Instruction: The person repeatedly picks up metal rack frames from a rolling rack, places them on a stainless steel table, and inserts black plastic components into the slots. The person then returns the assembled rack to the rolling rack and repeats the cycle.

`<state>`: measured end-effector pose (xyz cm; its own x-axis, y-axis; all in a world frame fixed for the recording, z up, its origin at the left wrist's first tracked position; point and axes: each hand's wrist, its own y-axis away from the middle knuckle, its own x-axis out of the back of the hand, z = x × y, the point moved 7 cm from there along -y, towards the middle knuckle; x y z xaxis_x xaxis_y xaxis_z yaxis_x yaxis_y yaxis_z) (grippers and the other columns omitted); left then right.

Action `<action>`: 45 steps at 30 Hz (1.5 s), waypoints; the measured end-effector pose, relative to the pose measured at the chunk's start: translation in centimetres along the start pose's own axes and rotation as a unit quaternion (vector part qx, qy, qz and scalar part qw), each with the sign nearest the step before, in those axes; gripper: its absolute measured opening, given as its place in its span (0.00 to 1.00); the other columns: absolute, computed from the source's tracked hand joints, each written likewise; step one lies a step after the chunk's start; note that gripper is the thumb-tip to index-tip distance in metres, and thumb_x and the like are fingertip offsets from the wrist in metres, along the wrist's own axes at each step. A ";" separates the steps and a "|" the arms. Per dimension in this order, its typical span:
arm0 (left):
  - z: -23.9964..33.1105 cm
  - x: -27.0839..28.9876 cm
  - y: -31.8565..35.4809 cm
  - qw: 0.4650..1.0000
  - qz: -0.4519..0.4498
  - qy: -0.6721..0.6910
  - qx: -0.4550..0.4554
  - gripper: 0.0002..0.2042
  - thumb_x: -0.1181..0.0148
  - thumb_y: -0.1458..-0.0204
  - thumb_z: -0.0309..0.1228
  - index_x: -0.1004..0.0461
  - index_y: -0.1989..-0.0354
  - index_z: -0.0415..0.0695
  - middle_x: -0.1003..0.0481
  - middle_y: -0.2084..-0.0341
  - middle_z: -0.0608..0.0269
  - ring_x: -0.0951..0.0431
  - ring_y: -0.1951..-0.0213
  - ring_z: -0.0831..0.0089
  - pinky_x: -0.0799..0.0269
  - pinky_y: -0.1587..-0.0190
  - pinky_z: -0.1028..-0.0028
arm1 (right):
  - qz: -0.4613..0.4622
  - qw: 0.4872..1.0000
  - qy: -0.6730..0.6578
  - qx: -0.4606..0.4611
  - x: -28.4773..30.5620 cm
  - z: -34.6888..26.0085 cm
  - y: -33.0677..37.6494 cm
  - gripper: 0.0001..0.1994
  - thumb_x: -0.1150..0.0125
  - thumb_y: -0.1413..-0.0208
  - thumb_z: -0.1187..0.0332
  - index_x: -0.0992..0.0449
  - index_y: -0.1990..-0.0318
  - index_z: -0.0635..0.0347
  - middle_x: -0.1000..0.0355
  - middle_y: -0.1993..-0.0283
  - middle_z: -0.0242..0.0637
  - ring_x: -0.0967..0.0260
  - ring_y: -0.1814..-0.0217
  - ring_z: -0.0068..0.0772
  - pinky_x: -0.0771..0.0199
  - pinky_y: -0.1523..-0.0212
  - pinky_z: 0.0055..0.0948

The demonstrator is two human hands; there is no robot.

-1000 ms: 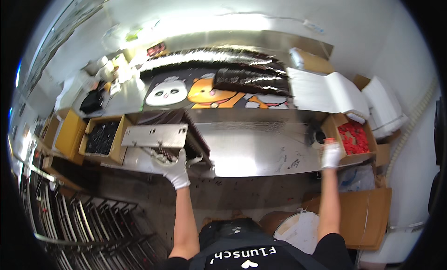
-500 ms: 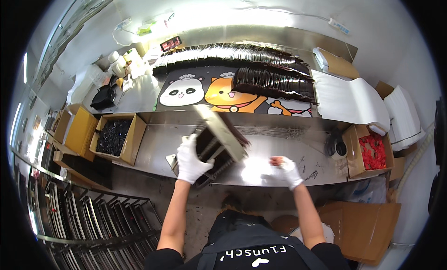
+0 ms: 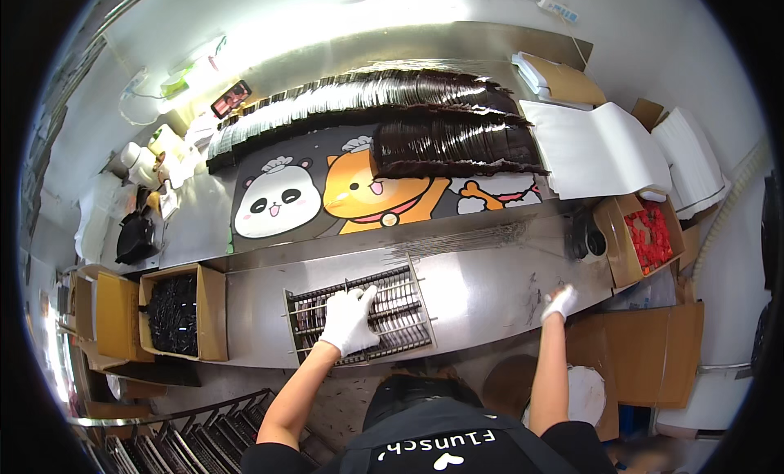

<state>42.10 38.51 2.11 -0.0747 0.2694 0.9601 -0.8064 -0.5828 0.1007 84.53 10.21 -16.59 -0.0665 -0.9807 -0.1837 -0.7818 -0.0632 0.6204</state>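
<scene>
A metal rack (image 3: 306, 301) with toothed dark bars and rows of thin strips lies on the steel bench in front of me. My left hand (image 3: 349, 323), in a white glove, rests on top of it with its fingers closed around a middle bar. Farther right, at the bench's front edge, is my right hand (image 3: 559, 302), also in a white glove with bare fingertips showing. Its fingers are curled together, and whatever they may hold is too small to make out. Small black scraps (image 3: 535, 293) lie on the bench just left of it.
Dark glossy strips (image 3: 457, 147) lie in long overlapping rows on a cartoon mat (image 3: 282, 200) on the raised shelf. A carton of black pieces (image 3: 173, 315) stands left, a carton of red pieces (image 3: 651, 241) right. Black tape rolls (image 3: 584, 237) sit beside the red pieces. White sheets (image 3: 600, 151) lie behind.
The rack, held tilted up in my left hand before, now lies down on the bench. My right hand has moved right, away from the rack. The view has shifted.
</scene>
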 end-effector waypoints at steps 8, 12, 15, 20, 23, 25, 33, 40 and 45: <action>-0.3 0.9 0.7 0.998 -0.037 -0.007 -0.057 0.43 0.27 0.73 0.40 0.29 0.39 0.40 0.24 0.59 0.52 0.24 0.60 0.53 0.28 0.54 0.58 | -0.298 0.843 0.402 0.196 -20.2 11.4 9.9 0.12 0.49 0.35 0.64 0.23 0.64 0.62 0.23 0.71 0.37 0.26 0.73 0.34 0.23 0.72 0.38; -1.5 2.1 2.1 0.997 -0.052 0.006 -0.060 0.43 0.26 0.73 0.40 0.29 0.40 0.40 0.24 0.60 0.51 0.24 0.59 0.52 0.29 0.53 0.58 | -0.029 0.995 -0.087 0.042 -7.2 3.3 -1.3 0.10 0.52 0.29 0.62 0.33 0.54 0.59 0.26 0.62 0.41 0.26 0.61 0.39 0.22 0.54 0.45; -0.6 1.5 0.8 0.997 -0.016 0.015 -0.068 0.42 0.27 0.74 0.39 0.29 0.41 0.39 0.24 0.61 0.51 0.24 0.61 0.52 0.29 0.55 0.58 | -0.090 0.989 -0.093 0.074 -1.9 4.4 -1.6 0.11 0.51 0.28 0.61 0.32 0.51 0.59 0.28 0.55 0.41 0.27 0.54 0.40 0.26 0.44 0.47; 1.2 0.7 -1.1 0.999 0.019 0.023 -0.019 0.41 0.26 0.72 0.38 0.30 0.41 0.43 0.24 0.60 0.51 0.24 0.61 0.52 0.28 0.56 0.58 | -0.147 0.986 0.064 -0.054 10.1 5.5 4.3 0.08 0.39 0.33 0.67 0.26 0.52 0.59 0.25 0.57 0.37 0.25 0.55 0.36 0.20 0.51 0.40; 1.1 0.7 -1.1 1.000 0.025 -0.006 0.002 0.42 0.26 0.72 0.39 0.31 0.40 0.43 0.24 0.56 0.50 0.23 0.58 0.51 0.25 0.54 0.58 | -0.204 0.957 0.131 -0.162 13.4 6.4 5.0 0.09 0.38 0.34 0.67 0.25 0.53 0.62 0.24 0.59 0.39 0.23 0.59 0.37 0.19 0.54 0.39; 1.5 0.7 -1.4 0.999 0.035 0.011 -0.018 0.44 0.27 0.74 0.38 0.30 0.40 0.37 0.24 0.61 0.46 0.23 0.61 0.49 0.26 0.54 0.58 | -0.274 0.940 0.099 -0.178 8.4 8.8 7.4 0.11 0.40 0.34 0.70 0.25 0.50 0.67 0.23 0.54 0.44 0.22 0.55 0.40 0.20 0.47 0.41; 1.9 1.1 -4.6 0.995 -0.095 0.002 -0.007 0.47 0.28 0.71 0.45 0.34 0.35 0.40 0.25 0.54 0.44 0.24 0.53 0.48 0.25 0.49 0.58 | -0.372 0.846 0.381 0.028 -9.1 13.2 17.4 0.05 0.40 0.40 0.76 0.20 0.62 0.67 0.23 0.72 0.33 0.28 0.73 0.26 0.27 0.70 0.26; 2.3 0.9 -3.6 0.997 -0.076 0.029 -0.006 0.46 0.29 0.70 0.42 0.34 0.35 0.40 0.26 0.55 0.45 0.25 0.55 0.48 0.27 0.49 0.57 | -0.393 0.870 0.290 -0.065 -9.7 14.0 13.6 0.04 0.44 0.38 0.76 0.24 0.61 0.65 0.22 0.63 0.38 0.25 0.64 0.28 0.20 0.59 0.30; 4.6 1.2 -4.2 0.997 -0.036 0.025 -0.062 0.44 0.27 0.72 0.38 0.31 0.37 0.40 0.25 0.60 0.50 0.24 0.61 0.52 0.27 0.56 0.57 | -0.352 0.918 0.181 -0.014 -17.1 15.1 10.5 0.05 0.41 0.35 0.72 0.23 0.58 0.65 0.22 0.64 0.37 0.24 0.63 0.27 0.21 0.59 0.25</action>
<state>48.06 37.73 4.03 -0.0411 0.3459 0.9374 -0.8770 -0.4620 0.1321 68.12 29.16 -18.45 0.6644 -0.6913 -0.2839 -0.5354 -0.7054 0.4646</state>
